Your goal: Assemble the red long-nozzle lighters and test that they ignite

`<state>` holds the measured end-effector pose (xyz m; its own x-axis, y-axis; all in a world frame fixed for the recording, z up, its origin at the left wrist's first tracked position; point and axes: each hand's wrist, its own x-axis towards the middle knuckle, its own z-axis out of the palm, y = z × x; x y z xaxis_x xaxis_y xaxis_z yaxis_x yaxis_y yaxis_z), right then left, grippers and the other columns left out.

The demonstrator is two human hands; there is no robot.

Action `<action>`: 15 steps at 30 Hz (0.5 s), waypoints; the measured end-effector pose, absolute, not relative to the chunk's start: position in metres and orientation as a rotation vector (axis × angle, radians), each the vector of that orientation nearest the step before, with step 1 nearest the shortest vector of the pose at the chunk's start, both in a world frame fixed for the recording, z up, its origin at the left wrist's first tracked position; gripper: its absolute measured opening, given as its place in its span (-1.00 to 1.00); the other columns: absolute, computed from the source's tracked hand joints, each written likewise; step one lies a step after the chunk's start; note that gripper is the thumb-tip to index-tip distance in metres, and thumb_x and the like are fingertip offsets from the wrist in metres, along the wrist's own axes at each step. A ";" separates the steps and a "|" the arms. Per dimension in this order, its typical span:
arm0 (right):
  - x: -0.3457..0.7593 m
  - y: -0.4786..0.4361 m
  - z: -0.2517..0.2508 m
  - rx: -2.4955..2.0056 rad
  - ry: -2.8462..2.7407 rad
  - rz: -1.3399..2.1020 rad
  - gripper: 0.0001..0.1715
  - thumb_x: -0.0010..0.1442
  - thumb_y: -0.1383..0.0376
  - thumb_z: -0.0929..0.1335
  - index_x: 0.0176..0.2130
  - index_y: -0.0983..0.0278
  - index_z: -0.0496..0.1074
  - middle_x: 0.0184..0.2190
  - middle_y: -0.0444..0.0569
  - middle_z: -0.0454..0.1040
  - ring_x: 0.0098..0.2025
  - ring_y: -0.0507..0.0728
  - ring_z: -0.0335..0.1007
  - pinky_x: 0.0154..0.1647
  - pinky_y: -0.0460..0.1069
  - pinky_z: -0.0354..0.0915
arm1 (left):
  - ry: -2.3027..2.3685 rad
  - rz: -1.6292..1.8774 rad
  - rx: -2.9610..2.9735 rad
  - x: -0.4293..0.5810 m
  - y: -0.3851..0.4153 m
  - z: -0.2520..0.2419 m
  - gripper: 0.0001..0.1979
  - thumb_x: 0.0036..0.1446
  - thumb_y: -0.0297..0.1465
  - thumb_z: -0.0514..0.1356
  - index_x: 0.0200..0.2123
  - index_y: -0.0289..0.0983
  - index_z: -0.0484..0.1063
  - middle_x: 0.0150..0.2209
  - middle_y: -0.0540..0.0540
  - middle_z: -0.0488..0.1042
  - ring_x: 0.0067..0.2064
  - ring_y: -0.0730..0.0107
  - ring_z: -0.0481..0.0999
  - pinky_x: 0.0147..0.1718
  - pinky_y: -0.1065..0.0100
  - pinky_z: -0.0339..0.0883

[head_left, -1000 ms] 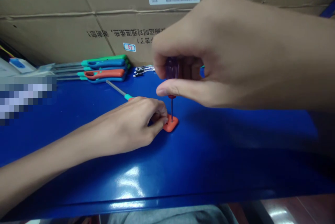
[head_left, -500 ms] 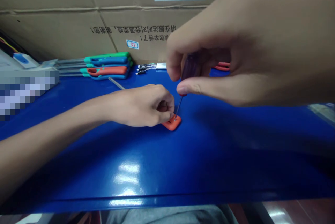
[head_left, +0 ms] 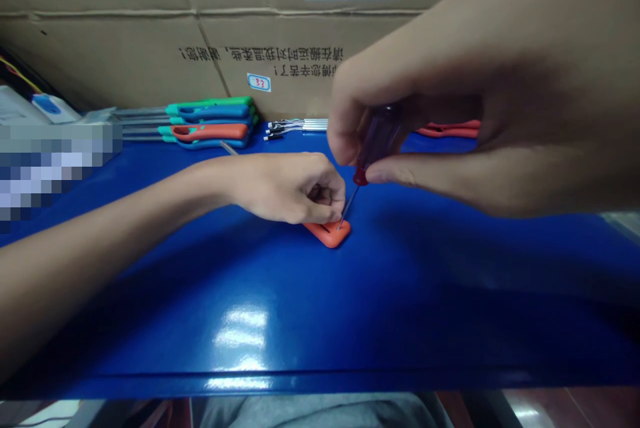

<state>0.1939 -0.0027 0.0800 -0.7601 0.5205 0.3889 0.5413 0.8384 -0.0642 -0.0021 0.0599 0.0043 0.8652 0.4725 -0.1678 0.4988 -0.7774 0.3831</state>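
In the head view my right hand (head_left: pixel 425 115) grips a screwdriver (head_left: pixel 377 141) by its dark translucent handle with a red collar. Its thin shaft slants down to a small screw at the end of an orange handle-shaped piece (head_left: pixel 333 235) with a dark slot. The piece lies on the blue table. My left hand (head_left: pixel 295 188) is closed over it, thumb and fingertips pinched beside the screwdriver's tip. What they pinch is hidden, as is most of the orange piece. A thin rod (head_left: pixel 229 148) shows behind my left wrist.
Several long tools with green, blue and orange handles (head_left: pixel 210 131) lie stacked at the back left. Small metal cylinders with wires (head_left: pixel 315 125) and red handles (head_left: pixel 453 129) lie along the back. A cardboard box (head_left: pixel 125 48) stands behind them. White boxes (head_left: pixel 40 108) are at left.
The view has shifted slightly. My right hand has turned a little on the screwdriver, so more of its red collar shows. The tip stays at the screw, and my left hand stays beside it.
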 end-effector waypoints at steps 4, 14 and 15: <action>0.194 -0.006 0.082 -0.821 -2.758 -0.355 -0.79 0.02 0.27 0.43 -0.26 0.00 0.55 -0.45 -0.32 0.40 -0.44 0.02 0.31 -0.55 -0.12 0.14 | 0.725 -0.101 2.657 0.002 0.059 0.007 -0.82 0.11 -0.38 0.11 -0.38 -0.25 0.52 -0.43 0.03 0.50 -0.44 0.47 0.47 -0.51 0.54 0.27; 0.200 0.009 0.066 -0.717 -2.678 -0.420 -0.73 0.14 0.14 0.40 -0.12 0.07 0.41 -0.28 -0.36 0.44 -0.46 -0.08 0.28 -0.64 -0.12 0.06 | 0.674 -0.063 2.510 0.015 0.058 0.015 -0.85 0.08 -0.57 0.16 -0.35 -0.32 0.54 -0.33 0.01 0.60 -0.34 0.48 0.52 -0.35 0.50 0.39; 0.200 0.010 0.064 -0.719 -2.670 -0.427 -0.71 0.14 0.16 0.41 -0.11 0.09 0.39 -0.26 -0.36 0.44 -0.45 -0.08 0.29 -0.64 -0.12 0.05 | 0.649 -0.066 2.494 0.017 0.059 0.016 -0.84 0.07 -0.60 0.16 -0.35 -0.32 0.54 -0.33 0.01 0.60 -0.32 0.49 0.53 -0.32 0.50 0.40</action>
<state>0.2005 0.0105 0.0641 -0.8133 0.4247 0.3978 0.5276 0.8265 0.1963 0.0169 0.0588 0.0162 0.8819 0.4355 -0.1804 0.4630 -0.7283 0.5051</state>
